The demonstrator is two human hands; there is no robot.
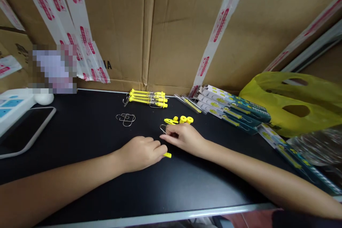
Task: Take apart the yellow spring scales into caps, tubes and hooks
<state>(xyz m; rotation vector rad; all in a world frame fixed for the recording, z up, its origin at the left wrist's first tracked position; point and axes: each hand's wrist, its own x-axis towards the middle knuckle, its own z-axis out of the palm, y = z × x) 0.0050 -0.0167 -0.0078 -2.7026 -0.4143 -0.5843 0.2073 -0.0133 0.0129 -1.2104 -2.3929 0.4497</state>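
My left hand is closed around a small yellow plastic piece, whose end sticks out past the thumb. To its right, my right hand pinches a thin metal hook between thumb and fingers. Just beyond the right hand lie a yellow clip-like part and several round yellow caps. A few bent wire hooks rest on the black table to the left. Behind them is a row of yellow-ended spring tubes with hooks.
Printed boxes are stacked at the right, beside a yellow plastic bag. Thin springs in clear tubes lie near the back. A phone and a white power strip sit at the left. Cardboard walls the back.
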